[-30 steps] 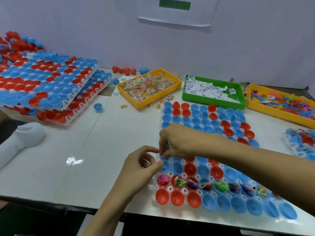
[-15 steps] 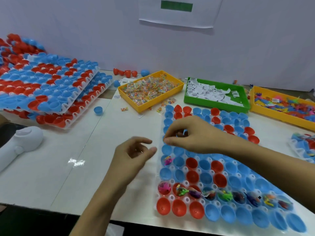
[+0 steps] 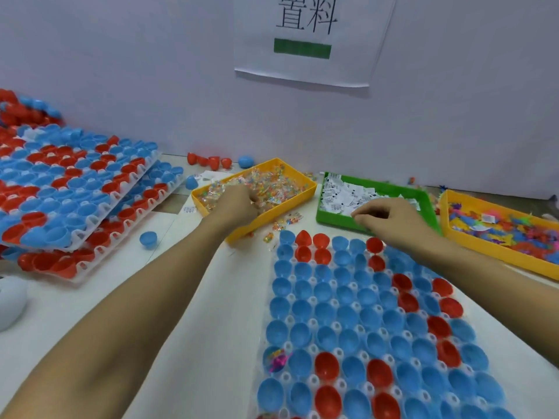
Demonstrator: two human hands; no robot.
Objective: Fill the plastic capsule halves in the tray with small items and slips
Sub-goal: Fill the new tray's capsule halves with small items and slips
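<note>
A white tray (image 3: 312,322) of blue and red capsule halves lies in front of me at the right. One blue half (image 3: 276,358) near its left edge holds a pink item and a packet; the halves around it look bare. My left hand (image 3: 234,204) reaches into the yellow bin (image 3: 302,196) of small clear packets, with its fingers curled into the pile. My right hand (image 3: 390,220) hangs over the near edge of the green bin (image 3: 332,220) of white paper slips, its curled fingertips pinching at a slip.
A second yellow bin (image 3: 484,252) of colourful small toys stands at the far right. Stacked trays of capsule halves (image 3: 75,201) fill the left side. Loose halves (image 3: 148,239) and spilled packets (image 3: 284,222) lie on the white table. A white device (image 3: 9,300) sits at the left edge.
Both hands have left the tray and moved away from me to the bins, the left into the packets and the right onto the slips. The camera has tilted up and forward.
</note>
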